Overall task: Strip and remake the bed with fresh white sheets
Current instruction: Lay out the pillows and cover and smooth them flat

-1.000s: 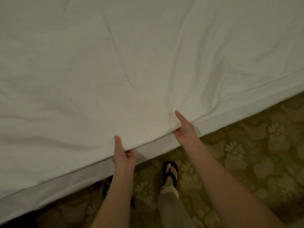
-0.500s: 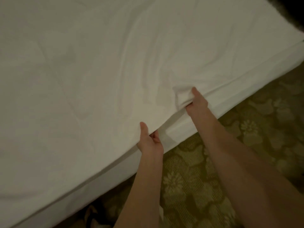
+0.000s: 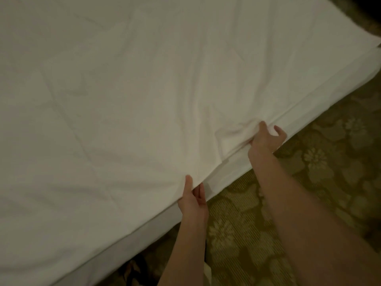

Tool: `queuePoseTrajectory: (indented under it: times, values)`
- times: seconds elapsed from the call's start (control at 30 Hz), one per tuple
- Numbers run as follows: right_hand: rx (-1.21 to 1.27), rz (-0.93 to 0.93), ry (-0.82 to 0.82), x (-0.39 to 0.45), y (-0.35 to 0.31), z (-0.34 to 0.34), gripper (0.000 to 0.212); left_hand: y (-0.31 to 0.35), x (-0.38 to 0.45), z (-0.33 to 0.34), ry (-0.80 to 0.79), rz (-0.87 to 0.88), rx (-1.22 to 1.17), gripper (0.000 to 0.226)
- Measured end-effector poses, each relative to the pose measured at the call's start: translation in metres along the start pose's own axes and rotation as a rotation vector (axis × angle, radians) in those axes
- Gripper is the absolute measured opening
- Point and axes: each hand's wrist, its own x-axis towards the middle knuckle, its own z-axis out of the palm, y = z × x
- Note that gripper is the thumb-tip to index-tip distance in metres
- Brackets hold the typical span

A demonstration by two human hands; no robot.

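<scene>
A white sheet covers the bed and fills most of the view, lightly creased. Its near edge runs diagonally from lower left to upper right, over the white side of the mattress. My left hand pinches the sheet's edge, thumb on top and fingers underneath. Further right along the same edge, my right hand grips a bunched fold of the sheet, with one finger lifted off it.
Olive carpet with a pale flower pattern lies along the bed's near side, where I stand. The bed's far right corner shows at the upper right, with dark floor beyond it.
The view has shifted right along the bed, so my feet have left the view. Both hands keep hold of the sheet's edge, and the right hand has bunched more cloth.
</scene>
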Motion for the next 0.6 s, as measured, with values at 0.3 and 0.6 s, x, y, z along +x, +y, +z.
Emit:
queuePoseTrajectory:
  times: [0.3,0.6]
  values:
    - [-0.039,0.072,-0.151,0.013,-0.020,-0.005,0.019,-0.015,-0.003,0.021,-0.052,-0.056,-0.020,0.037]
    - [0.079,0.298,-0.314,-0.007,-0.013,-0.012,0.032,-0.008,-0.004,0.017,-0.122,-0.092,-0.008,0.028]
